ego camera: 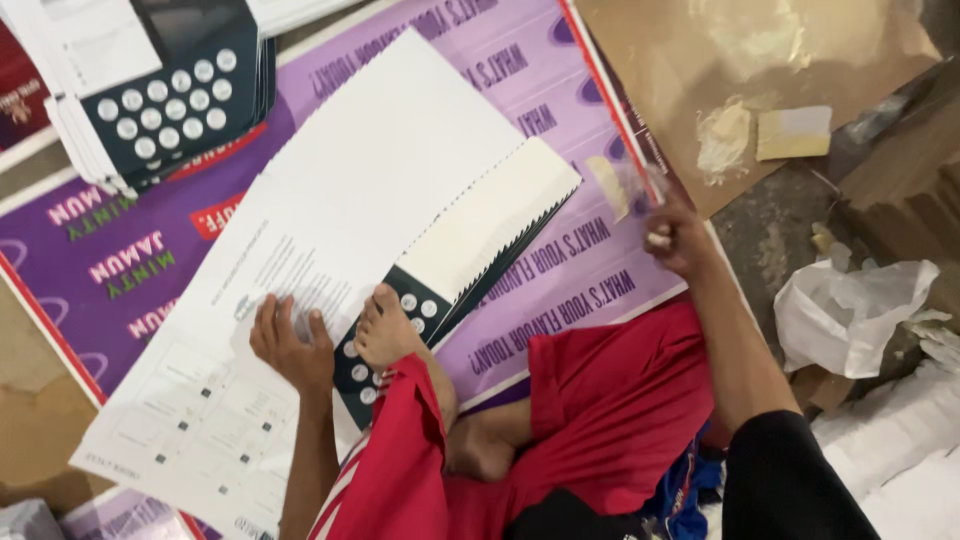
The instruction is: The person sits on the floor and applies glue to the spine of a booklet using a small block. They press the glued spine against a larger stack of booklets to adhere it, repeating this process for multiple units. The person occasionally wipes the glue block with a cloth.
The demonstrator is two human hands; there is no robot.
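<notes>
Two hands work over a purple poster (560, 290). The left hand (285, 345) lies open, fingers flat on a big white printed sheet (330, 230). The right hand (675, 238) is closed around a blurred small brush (625, 185) beside a stack of cards (490, 225).

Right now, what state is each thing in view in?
Left hand: flat, pressing on the big white sheet.
Right hand: closed on a small pale blurred thing, raised off the purple poster.
Fanned stack of cards: spread out, pinned under a bare foot.
Second card stack: piled up, top left.
Plastic bag: crumpled on the floor.
</notes>
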